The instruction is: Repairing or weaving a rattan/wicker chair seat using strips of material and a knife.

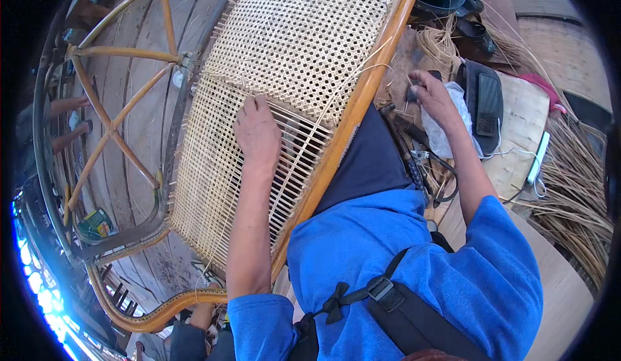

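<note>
Stretching wide, the woven cane panel [304,44], edged by a wooden rail [334,162], lies under my left hand [258,131], fingers [250,107] bent against it. Right of that grip, my right hand [435,100] half-curls; I cannot tell whether either pinches anything.

Here's the left hand [257,131], fingers curled down on the woven cane panel [297,37], right where tight weave meets open strands! Across the glossy brown rail [375,76], the right hand [436,102] bends inward above a pale plastic bag [438,142], dried strips [572,189] heaped well beyond.
</note>
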{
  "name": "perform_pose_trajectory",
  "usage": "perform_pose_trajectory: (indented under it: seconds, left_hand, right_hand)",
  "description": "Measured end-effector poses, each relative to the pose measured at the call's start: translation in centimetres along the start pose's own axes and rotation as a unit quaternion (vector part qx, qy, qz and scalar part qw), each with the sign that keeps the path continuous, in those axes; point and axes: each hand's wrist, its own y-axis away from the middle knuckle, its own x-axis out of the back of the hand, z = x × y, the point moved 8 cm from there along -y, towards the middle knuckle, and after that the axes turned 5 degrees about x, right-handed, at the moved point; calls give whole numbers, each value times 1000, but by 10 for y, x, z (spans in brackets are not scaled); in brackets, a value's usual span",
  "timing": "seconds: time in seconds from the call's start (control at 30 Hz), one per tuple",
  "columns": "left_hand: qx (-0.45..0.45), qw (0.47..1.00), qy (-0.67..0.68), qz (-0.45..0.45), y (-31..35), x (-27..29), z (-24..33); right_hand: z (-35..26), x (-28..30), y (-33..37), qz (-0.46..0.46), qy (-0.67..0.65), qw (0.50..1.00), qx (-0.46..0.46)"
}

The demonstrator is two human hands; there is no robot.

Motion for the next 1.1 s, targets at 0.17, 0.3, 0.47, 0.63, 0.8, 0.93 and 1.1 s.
perform_pose_trajectory:
  seconds: [0.17, 0.3, 0.47, 0.63, 0.8, 0.93, 1.1]
  left_hand:
    - [-8, 996, 79, 42, 5, 3, -5]
    - [-30, 989, 107, 94, 10, 9, -7]
    - [-3, 989, 117, 91, 13, -2, -13]
    - [45, 992, 99, 61, 16, -1, -13]
    - [66, 987, 138, 50, 16, 1, -16]
    - [76, 982, 149, 91, 19, 5, -19]
    - [83, 982, 161, 61, 14, -1, -14]
  right_hand:
    - [-8, 3, 24, -75, -266, 935, -222]
    - [-12, 12, 22, -56, -328, 917, -221]
    - [-110, 9, -9, -17, -430, 898, -89]
    - [-220, -90, -65, -149, -335, 928, 60]
    - [-231, -163, -108, -152, -137, 967, 150]
    - [-236, -170, -111, -166, -76, 970, 160]
    - [-239, -168, -106, -168, -20, 964, 206]
